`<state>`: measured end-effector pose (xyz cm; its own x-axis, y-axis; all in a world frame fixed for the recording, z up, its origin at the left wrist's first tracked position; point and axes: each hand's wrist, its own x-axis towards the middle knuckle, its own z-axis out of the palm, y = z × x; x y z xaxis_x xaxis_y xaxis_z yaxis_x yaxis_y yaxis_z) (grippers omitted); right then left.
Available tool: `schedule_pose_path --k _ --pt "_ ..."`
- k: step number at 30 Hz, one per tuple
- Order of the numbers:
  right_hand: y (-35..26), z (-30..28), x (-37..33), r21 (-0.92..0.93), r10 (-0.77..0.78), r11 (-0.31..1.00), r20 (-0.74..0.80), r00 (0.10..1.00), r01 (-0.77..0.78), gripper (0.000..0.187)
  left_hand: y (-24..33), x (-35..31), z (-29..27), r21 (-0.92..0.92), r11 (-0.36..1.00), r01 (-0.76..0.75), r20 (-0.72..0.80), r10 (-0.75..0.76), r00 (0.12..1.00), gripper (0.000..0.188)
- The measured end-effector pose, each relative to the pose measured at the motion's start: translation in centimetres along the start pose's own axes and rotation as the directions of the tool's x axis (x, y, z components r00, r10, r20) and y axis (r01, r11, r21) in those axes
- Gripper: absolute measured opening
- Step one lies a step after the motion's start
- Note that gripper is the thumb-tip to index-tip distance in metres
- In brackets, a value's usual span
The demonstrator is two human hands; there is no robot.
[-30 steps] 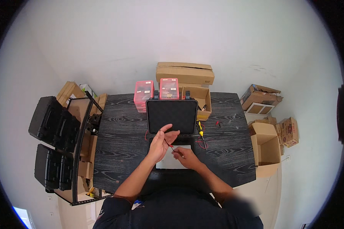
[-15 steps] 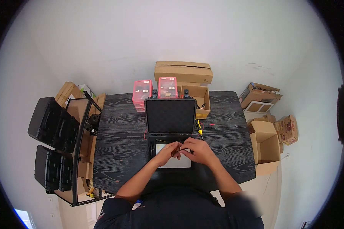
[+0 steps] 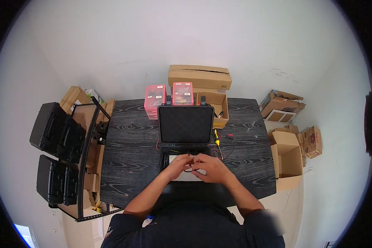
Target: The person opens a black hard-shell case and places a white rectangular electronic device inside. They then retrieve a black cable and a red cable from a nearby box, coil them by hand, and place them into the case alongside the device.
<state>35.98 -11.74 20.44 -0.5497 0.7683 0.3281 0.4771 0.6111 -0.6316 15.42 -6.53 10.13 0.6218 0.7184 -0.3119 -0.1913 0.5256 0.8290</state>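
Note:
An open black hard case (image 3: 186, 124) stands on the dark wood-grain table (image 3: 128, 153), its foam-lined lid upright. My left hand (image 3: 178, 165) and my right hand (image 3: 209, 167) meet over the case's lower half, above a white sheet lying in it. Both pinch a thin dark cable (image 3: 189, 162) between their fingertips. Red and black wires (image 3: 221, 145) and a yellow-handled tool (image 3: 216, 138) lie on the table just right of the case.
Two pink plastic boxes (image 3: 169, 97) and an open cardboard box (image 3: 213, 105) stand behind the case. More cardboard boxes (image 3: 289, 155) sit on the floor at right. Black cases (image 3: 56, 132) on a rack stand at left.
My hands have come together over the lower half of the case. A second ago the left hand was raised higher near the lid and the hands were apart.

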Motion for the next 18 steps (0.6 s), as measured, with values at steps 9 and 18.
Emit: schedule_pose_path --k 9,18 --pt "3.8 0.9 0.3 0.134 0.116 0.987 -0.243 0.963 -0.085 0.013 0.6 -0.4 -0.6 0.007 0.996 -0.094 0.524 0.077 0.848 0.058" --pt "7.0 5.7 -0.6 0.355 0.492 0.84 -0.18 0.852 -0.411 0.012 1.9 -0.4 1.1 -0.147 0.955 -0.256 0.142 0.277 0.95 0.048"
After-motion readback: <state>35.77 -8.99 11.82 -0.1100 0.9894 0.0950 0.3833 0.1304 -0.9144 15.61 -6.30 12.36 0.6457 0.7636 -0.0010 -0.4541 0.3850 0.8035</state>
